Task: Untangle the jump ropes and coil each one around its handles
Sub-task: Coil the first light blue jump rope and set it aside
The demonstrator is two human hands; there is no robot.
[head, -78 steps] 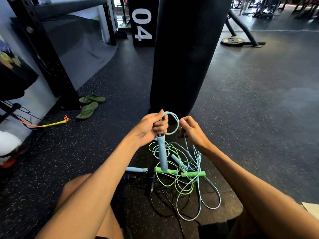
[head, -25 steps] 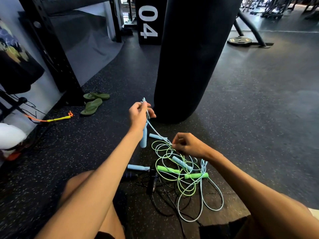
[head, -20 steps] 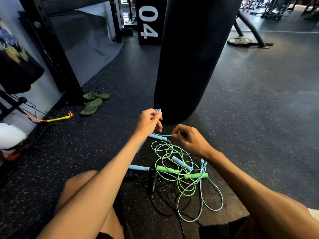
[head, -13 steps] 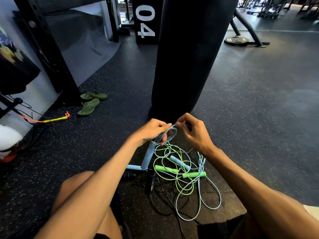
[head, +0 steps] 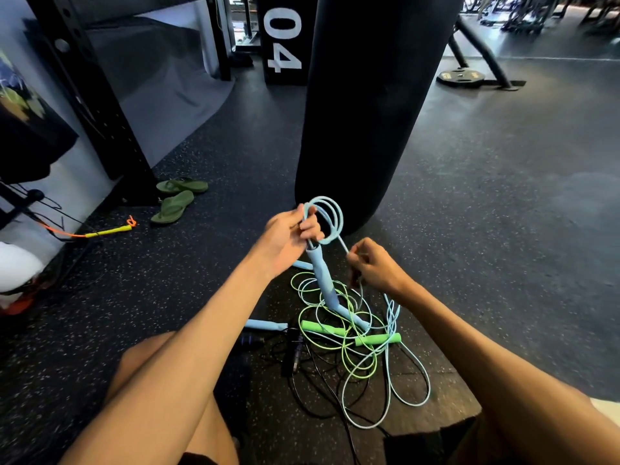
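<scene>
My left hand (head: 288,236) grips the top of a light blue handle (head: 322,278) that hangs downward, with a couple of light blue rope loops (head: 327,218) standing above the fingers. My right hand (head: 372,265) pinches the same blue rope just right of the loops. Below on the floor lies a tangle: a green rope (head: 352,360) with two green handles (head: 377,339), more blue rope (head: 407,384), another blue handle (head: 266,325) and a black rope with black handles (head: 292,355).
A black punching bag (head: 369,105) hangs just beyond my hands. Green flip-flops (head: 174,199) and an orange-yellow cord (head: 100,231) lie at the left beside a black rack post (head: 97,95). A weight plate (head: 461,77) lies at the far right. My knees frame the tangle.
My left hand has lifted the blue handle and a further blue loop now stands above it. My right hand has dropped lower and to the right along the rope.
</scene>
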